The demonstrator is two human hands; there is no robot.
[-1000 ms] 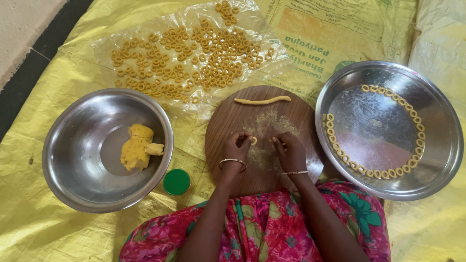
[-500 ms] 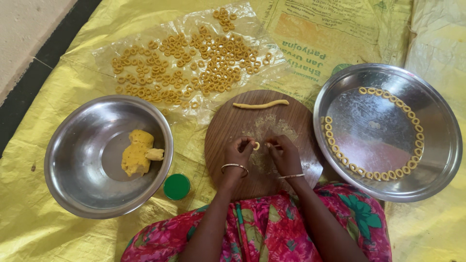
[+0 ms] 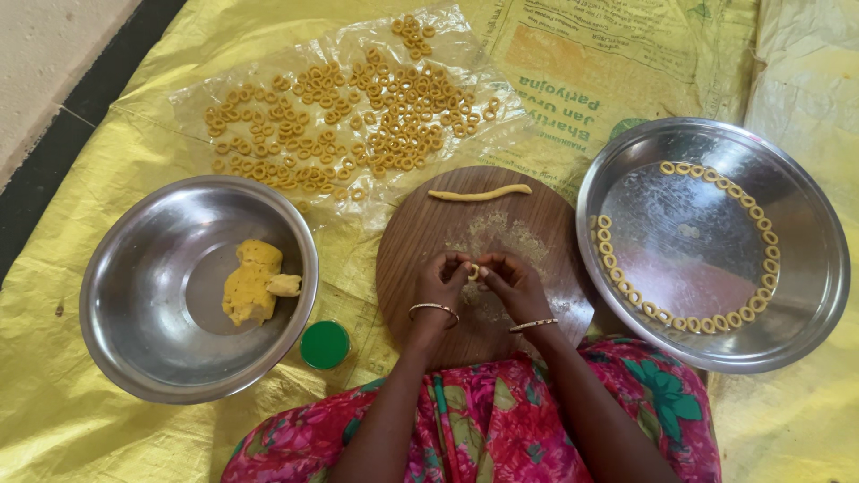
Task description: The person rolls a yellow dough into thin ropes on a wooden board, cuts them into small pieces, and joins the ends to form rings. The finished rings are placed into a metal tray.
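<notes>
A small dough piece (image 3: 472,269) is pinched between the fingertips of the left hand (image 3: 440,284) and the right hand (image 3: 512,284), held just above the round wooden board (image 3: 420,241). A rolled dough strip (image 3: 480,192) is laid on the board's far side, its long axis running left to right, about equally near to both hands.

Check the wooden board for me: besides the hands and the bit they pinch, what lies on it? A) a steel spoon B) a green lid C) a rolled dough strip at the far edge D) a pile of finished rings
C: a thin dough strip lies across the far edge of the round wooden board, apart from both hands.
</notes>
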